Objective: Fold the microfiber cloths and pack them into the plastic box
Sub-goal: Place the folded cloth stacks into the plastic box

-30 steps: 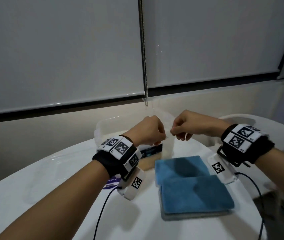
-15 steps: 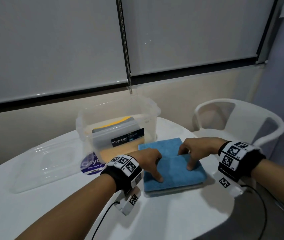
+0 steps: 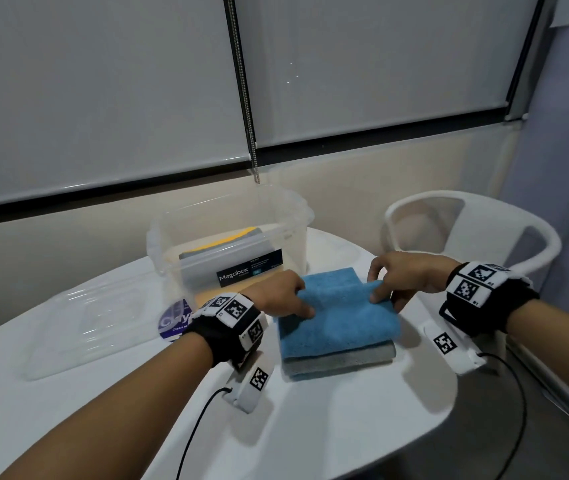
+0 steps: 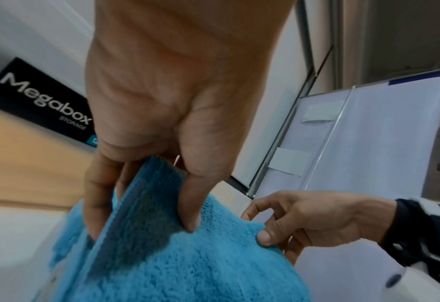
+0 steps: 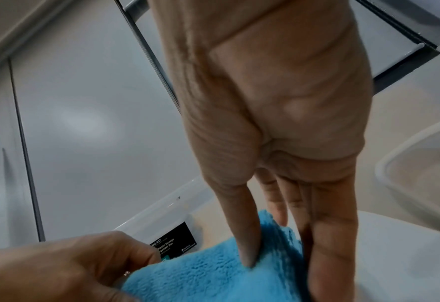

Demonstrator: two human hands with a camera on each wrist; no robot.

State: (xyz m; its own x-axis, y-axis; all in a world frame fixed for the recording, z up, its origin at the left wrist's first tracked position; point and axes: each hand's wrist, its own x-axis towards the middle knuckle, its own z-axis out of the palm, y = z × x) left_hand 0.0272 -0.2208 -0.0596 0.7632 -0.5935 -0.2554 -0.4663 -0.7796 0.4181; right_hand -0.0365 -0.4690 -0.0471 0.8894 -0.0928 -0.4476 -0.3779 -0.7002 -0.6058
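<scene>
A folded blue microfiber cloth [image 3: 338,323] lies on a folded grey cloth [image 3: 341,362] on the white table, just in front of the clear plastic box [image 3: 296,206]. My left hand [image 3: 302,301] pinches the blue cloth's left side, thumb on top and fingers beneath, as the left wrist view shows [image 4: 141,224]. On the right side, my right hand [image 3: 385,296] pinches the same raised fold, thumb pressed into the pile [image 5: 286,263]. Yellow and grey folded cloths [image 3: 227,244] sit inside the box.
The box's clear lid [image 3: 85,327] lies flat to the left on the table [image 3: 310,427]. A round purple label [image 3: 174,322] sits by the box's near left corner. A white plastic chair [image 3: 466,216] stands at the right; the table's rounded edge is close below it.
My hands came down from mid-air onto the blue cloth. Half a second ago the fingers pressed on it; now both hands pinch its upper layer and raise it slightly.
</scene>
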